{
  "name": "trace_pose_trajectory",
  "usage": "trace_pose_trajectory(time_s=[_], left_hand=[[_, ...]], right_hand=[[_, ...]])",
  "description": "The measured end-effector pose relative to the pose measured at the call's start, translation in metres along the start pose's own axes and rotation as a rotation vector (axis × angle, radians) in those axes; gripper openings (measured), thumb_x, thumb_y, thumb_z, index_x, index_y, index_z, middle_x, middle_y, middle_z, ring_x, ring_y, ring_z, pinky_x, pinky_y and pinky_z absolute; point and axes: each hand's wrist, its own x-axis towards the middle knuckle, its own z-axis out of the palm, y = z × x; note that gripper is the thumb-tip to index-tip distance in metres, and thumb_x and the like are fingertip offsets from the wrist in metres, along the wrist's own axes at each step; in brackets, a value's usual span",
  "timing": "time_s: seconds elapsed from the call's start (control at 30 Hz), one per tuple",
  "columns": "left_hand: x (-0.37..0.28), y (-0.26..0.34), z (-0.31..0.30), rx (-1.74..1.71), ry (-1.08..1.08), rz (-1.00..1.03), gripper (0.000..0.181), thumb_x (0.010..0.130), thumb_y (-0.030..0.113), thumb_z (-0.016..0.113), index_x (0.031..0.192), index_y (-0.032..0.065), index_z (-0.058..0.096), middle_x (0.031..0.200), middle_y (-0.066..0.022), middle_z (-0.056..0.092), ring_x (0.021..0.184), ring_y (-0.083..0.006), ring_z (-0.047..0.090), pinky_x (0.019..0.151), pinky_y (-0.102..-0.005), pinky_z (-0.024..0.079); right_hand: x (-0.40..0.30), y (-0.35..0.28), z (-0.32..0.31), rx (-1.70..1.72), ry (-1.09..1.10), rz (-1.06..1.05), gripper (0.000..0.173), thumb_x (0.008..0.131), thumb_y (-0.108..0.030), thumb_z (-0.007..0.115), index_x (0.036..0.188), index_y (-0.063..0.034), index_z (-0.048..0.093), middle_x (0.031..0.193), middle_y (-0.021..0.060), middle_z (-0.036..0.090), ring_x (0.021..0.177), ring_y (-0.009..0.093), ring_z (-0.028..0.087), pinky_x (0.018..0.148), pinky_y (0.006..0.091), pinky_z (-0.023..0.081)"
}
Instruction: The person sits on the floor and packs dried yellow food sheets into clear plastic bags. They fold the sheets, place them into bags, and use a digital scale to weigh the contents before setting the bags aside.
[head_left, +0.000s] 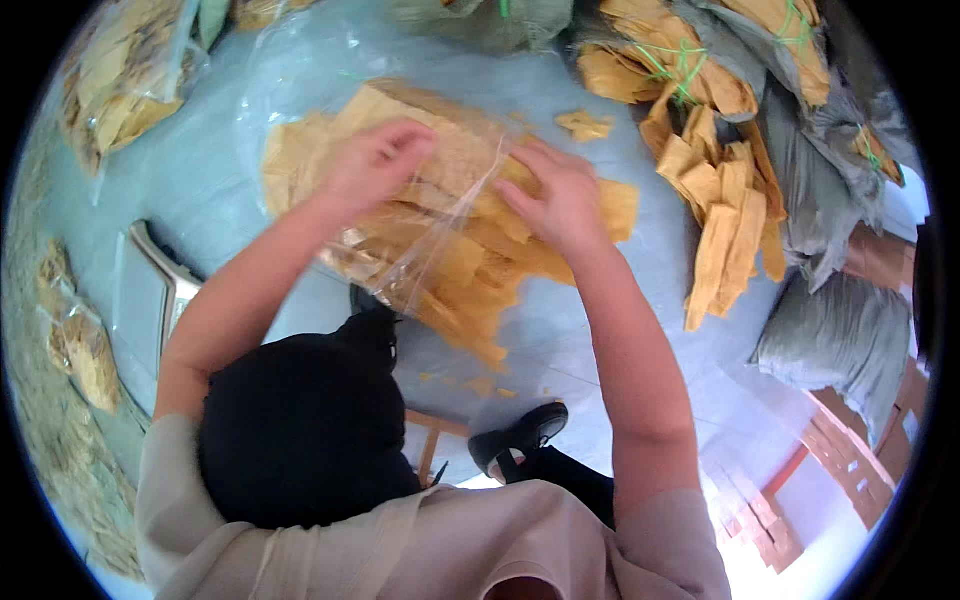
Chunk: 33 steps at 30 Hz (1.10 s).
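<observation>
A pile of yellow-brown dried sheets, which look like tofu skin, lies on the grey-blue floor before me, partly inside a clear plastic bag. The bag's open edge crosses the pile at a slant. My left hand is over the bagged part with its fingers curled; blur hides whether it pinches the film. My right hand rests on the loose sheets just right of the bag's edge, thumb spread from the fingers. What lies under both palms is hidden.
Bundles of similar sheets, some tied with green string, lie at the right beside grey woven sacks. A filled clear bag is at the upper left. A metal-framed object stands by my left forearm. Cardboard boxes are lower right.
</observation>
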Motion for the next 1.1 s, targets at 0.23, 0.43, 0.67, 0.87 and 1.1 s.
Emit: trace_pose_trajectory(time_s=[0.23, 0.43, 0.67, 0.87, 1.1], left_hand=[[0.025, -0.088, -0.111, 0.122, 0.099, -0.486, 0.055, 0.091, 0.042, 0.054, 0.130, 0.0043, 0.048, 0.134, -0.0149, 0.047, 0.126, -0.0246, 0.041, 0.105, -0.0335, 0.031], [0.020, -0.052, -0.086, 0.511, -0.179, -0.444, 0.060, 0.093, 0.036, 0.051, 0.138, 0.0004, 0.036, 0.141, -0.0161, 0.040, 0.133, -0.0306, 0.033, 0.109, -0.0344, 0.025], [-0.004, 0.021, 0.030, 0.915, -0.387, 0.094, 0.053, 0.091, 0.032, 0.050, 0.139, 0.0127, 0.038, 0.147, -0.0117, 0.031, 0.137, -0.0331, 0.025, 0.111, -0.0483, 0.015], [-0.007, 0.019, 0.031, 0.950, -0.436, 0.063, 0.053, 0.092, 0.027, 0.045, 0.142, 0.0135, 0.034, 0.150, -0.0116, 0.024, 0.139, -0.0315, 0.019, 0.112, -0.0504, 0.009], [-0.001, 0.024, 0.033, 0.940, -0.458, 0.068, 0.052, 0.093, 0.029, 0.044, 0.141, 0.0135, 0.034, 0.150, -0.0109, 0.024, 0.140, -0.0307, 0.019, 0.112, -0.0496, 0.009]], right_hand=[[-0.061, 0.052, 0.020, 0.587, 0.101, 0.648, 0.072, 0.075, -0.044, 0.069, 0.135, -0.0131, 0.043, 0.132, 0.0181, 0.048, 0.120, 0.033, 0.047, 0.101, 0.0377, 0.038], [-0.069, 0.034, 0.015, 0.899, 0.113, 0.747, 0.071, 0.081, -0.042, 0.066, 0.138, -0.0122, 0.037, 0.131, 0.0143, 0.049, 0.119, 0.027, 0.048, 0.097, 0.0357, 0.040], [-0.121, 0.230, -0.045, 0.082, 0.675, 0.727, 0.068, 0.072, -0.026, 0.076, 0.129, -0.0024, 0.048, 0.116, 0.0188, 0.058, 0.108, 0.031, 0.055, 0.093, 0.0356, 0.043], [-0.159, 0.401, -0.122, -0.484, 0.317, 0.993, 0.111, 0.055, -0.046, 0.083, 0.140, -0.0016, 0.027, 0.144, 0.0191, 0.031, 0.133, 0.030, 0.033, 0.107, 0.0392, 0.031], [-0.166, 0.458, -0.115, -0.194, -0.082, 0.962, 0.117, 0.054, -0.061, 0.078, 0.144, -0.0086, 0.025, 0.146, 0.0171, 0.030, 0.135, 0.031, 0.030, 0.109, 0.0377, 0.030]])
